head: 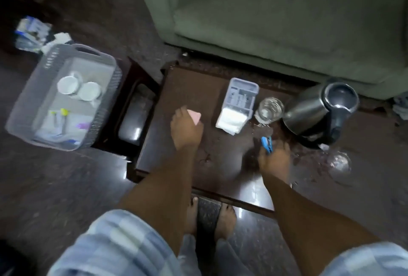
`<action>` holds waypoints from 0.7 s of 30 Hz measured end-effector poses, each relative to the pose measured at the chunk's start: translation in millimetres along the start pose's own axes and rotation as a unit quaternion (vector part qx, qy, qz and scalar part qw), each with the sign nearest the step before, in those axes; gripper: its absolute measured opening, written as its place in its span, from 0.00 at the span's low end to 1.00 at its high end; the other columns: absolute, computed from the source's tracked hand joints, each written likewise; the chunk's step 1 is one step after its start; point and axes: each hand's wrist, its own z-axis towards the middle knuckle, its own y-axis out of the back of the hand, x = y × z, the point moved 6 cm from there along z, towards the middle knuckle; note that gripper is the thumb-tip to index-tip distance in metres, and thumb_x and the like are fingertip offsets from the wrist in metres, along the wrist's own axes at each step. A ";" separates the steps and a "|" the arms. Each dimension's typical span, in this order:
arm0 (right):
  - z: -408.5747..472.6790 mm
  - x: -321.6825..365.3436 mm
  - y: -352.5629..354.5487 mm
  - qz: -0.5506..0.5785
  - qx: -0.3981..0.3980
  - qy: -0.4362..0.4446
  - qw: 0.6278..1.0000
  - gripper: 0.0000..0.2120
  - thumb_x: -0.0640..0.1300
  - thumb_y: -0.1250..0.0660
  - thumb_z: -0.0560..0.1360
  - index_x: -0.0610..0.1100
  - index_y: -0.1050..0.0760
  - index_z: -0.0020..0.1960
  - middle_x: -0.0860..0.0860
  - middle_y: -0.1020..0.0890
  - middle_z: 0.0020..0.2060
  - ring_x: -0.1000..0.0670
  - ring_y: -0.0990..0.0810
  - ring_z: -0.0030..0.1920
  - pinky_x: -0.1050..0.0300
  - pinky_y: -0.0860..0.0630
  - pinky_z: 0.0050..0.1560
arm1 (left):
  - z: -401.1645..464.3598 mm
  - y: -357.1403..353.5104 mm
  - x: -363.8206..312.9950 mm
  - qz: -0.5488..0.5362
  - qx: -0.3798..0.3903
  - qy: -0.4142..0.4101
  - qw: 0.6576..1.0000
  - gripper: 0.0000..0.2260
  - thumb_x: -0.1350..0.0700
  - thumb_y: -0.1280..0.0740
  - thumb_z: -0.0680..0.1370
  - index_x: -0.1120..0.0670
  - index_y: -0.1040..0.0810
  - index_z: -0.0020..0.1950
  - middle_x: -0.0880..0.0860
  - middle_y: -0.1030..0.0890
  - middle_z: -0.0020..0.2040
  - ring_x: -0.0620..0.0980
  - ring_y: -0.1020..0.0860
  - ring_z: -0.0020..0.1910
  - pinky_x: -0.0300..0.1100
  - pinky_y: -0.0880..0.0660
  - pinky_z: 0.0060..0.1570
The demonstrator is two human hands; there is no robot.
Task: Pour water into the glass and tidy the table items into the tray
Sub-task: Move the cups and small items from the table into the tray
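Observation:
My left hand (186, 128) is over the dark wooden table (198, 83), closed on a small pink item (195, 116). My right hand (274, 159) grips a blue clothes peg (266, 144) near the table's middle. A clear glass (269, 110) holding water stands between a grey tissue holder (239, 104) with white tissues and a steel kettle (320, 114) with its lid open. A second, blurred glass (339, 165) sits at the right front. The grey tray (106, 90) stands to the left on a lower stool, with two white cups (78, 89) and small items inside.
A green sofa (276, 10) runs behind the table. Water drops lie on the table around the glass. A pile of packets (33, 32) lies on the floor beyond the tray. My bare feet (209, 216) stand at the table's front edge.

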 end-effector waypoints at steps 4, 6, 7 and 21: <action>-29.6 87.2 14.5 0.062 -0.033 0.065 0.995 0.13 0.38 0.29 0.76 0.33 0.25 0.56 0.34 0.23 0.53 0.33 0.23 0.55 0.40 0.24 0.58 | 36.4 83.1 -9.5 -0.033 -0.102 -0.053 0.993 0.30 0.46 0.30 0.73 0.59 0.27 0.72 0.58 0.22 0.64 0.60 0.23 0.61 0.53 0.28 0.62; -35.8 155.0 5.6 0.107 -0.003 0.127 0.986 0.11 0.39 0.28 0.76 0.35 0.24 0.56 0.36 0.22 0.52 0.33 0.21 0.53 0.43 0.25 0.56 | 63.4 138.2 1.7 -0.030 -0.165 -0.047 0.985 0.29 0.45 0.31 0.74 0.57 0.27 0.72 0.57 0.21 0.64 0.60 0.22 0.60 0.54 0.27 0.61; -38.6 191.9 -2.1 0.133 0.020 0.163 0.977 0.11 0.39 0.28 0.76 0.36 0.23 0.56 0.38 0.22 0.52 0.34 0.21 0.53 0.46 0.27 0.56 | 76.7 164.5 13.3 -0.019 -0.196 -0.038 0.980 0.29 0.44 0.32 0.74 0.56 0.27 0.72 0.56 0.21 0.65 0.60 0.22 0.60 0.54 0.27 0.61; -155.2 504.2 -160.8 -0.075 0.162 0.470 0.864 0.14 0.51 0.27 0.74 0.42 0.18 0.53 0.43 0.16 0.49 0.39 0.22 0.56 0.46 0.26 0.56 | 119.4 252.7 309.1 0.006 -0.143 0.290 0.946 0.28 0.45 0.25 0.72 0.57 0.26 0.67 0.59 0.20 0.64 0.62 0.21 0.65 0.55 0.28 0.65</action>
